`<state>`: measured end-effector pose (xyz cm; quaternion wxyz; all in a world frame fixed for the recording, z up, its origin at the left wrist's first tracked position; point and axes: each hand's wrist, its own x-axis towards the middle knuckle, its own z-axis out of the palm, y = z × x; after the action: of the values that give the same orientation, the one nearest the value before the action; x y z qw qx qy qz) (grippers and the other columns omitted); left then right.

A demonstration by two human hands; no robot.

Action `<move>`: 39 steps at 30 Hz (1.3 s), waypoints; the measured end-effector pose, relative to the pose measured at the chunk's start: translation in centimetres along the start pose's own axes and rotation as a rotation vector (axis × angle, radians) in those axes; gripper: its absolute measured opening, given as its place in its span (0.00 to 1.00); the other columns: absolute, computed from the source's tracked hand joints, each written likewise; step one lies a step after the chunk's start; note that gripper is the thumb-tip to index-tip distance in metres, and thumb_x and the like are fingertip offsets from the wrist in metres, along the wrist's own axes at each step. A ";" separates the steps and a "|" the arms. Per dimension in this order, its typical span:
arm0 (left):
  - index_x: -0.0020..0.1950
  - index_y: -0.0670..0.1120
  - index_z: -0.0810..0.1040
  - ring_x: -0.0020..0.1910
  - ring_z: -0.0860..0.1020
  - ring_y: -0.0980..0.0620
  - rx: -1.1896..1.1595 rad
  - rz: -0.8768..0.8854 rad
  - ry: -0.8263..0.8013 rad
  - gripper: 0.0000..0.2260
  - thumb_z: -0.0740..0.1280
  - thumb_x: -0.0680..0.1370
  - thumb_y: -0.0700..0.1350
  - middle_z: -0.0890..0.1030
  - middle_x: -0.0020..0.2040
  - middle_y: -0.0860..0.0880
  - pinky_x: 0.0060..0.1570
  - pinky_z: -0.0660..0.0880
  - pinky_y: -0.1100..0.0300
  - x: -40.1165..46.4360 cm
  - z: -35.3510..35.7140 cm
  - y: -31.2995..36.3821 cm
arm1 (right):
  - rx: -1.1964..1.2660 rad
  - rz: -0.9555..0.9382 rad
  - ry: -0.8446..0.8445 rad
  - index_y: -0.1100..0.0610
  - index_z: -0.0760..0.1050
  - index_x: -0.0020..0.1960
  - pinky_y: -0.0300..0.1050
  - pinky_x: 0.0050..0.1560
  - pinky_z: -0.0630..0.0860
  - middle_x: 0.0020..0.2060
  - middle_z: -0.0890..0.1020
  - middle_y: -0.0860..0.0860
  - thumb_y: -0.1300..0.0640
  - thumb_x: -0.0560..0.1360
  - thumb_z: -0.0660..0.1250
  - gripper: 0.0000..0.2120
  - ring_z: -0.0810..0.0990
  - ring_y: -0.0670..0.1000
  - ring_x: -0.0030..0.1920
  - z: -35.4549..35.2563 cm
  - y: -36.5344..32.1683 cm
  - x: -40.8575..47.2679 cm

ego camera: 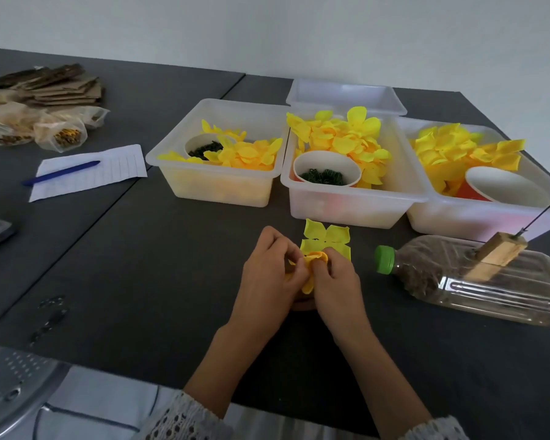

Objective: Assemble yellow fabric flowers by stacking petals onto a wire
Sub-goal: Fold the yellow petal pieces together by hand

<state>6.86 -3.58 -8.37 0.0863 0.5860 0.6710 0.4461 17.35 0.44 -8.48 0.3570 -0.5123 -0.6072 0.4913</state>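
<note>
Head view: your left hand and right hand both pinch the small orange-yellow petal layer over the dark table, beside the larger yellow petal piece. Keep centre holes aligned; the wire is not clearly visible.

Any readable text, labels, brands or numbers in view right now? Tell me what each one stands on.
None can be read.
Paper sheet under the blue pen: ruled lines only, any writing too blurred to read.
Plastic bottle with green cap: no label visible.
Paper cups in the bins: no print visible.
Bags at far left: too small and blurred to tell.
</note>
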 end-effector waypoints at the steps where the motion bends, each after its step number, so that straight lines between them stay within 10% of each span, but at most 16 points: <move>1: 0.41 0.56 0.69 0.49 0.73 0.62 -0.011 -0.026 0.017 0.07 0.65 0.76 0.47 0.68 0.47 0.58 0.43 0.74 0.72 0.0 0.3 0.1 | -0.017 0.003 0.043 0.55 0.71 0.40 0.33 0.26 0.73 0.36 0.75 0.49 0.58 0.81 0.58 0.12 0.76 0.38 0.31 0.2 0.1 -0.1; 7: 0.39 0.57 0.69 0.46 0.73 0.63 -0.171 -0.123 0.171 0.14 0.67 0.75 0.39 0.71 0.45 0.58 0.40 0.70 0.75 -0.4 0.5 0.3 | 0.115 0.140 0.101 0.61 0.73 0.47 0.64 0.48 0.79 0.46 0.79 0.63 0.57 0.80 0.54 0.11 0.80 0.62 0.47 0.6 -0.4 0.2; 17: 0.44 0.59 0.73 0.48 0.74 0.66 -0.157 -0.247 0.000 0.05 0.68 0.74 0.55 0.75 0.46 0.59 0.45 0.70 0.75 -0.5 -0.6 0.9 | -0.126 0.076 -0.063 0.51 0.70 0.41 0.30 0.24 0.68 0.36 0.78 0.49 0.57 0.78 0.64 0.08 0.76 0.40 0.30 0.4 -0.7 0.3; 25: 0.36 0.49 0.68 0.31 0.70 0.61 -0.102 -0.358 0.035 0.14 0.68 0.78 0.48 0.74 0.35 0.51 0.33 0.69 0.71 0.6 -2.1 1.4 | -0.137 -0.145 0.046 0.53 0.66 0.41 0.35 0.23 0.69 0.30 0.76 0.50 0.55 0.79 0.64 0.10 0.76 0.42 0.26 0.3 -2.1 -0.9; 39: 0.42 0.39 0.72 0.41 0.84 0.53 -0.727 -0.462 0.253 0.11 0.63 0.78 0.46 0.84 0.40 0.51 0.36 0.80 0.64 -1.0 -5.6 2.3 | -0.123 0.005 -0.051 0.51 0.64 0.47 0.38 0.22 0.74 0.39 0.77 0.56 0.60 0.81 0.58 0.06 0.81 0.49 0.30 1.5 -6.6 0.1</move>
<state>5.20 -7.44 -3.88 0.3013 0.2932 0.5894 0.6899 14.17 0.24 -2.48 0.3079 -0.5221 -0.6438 0.4670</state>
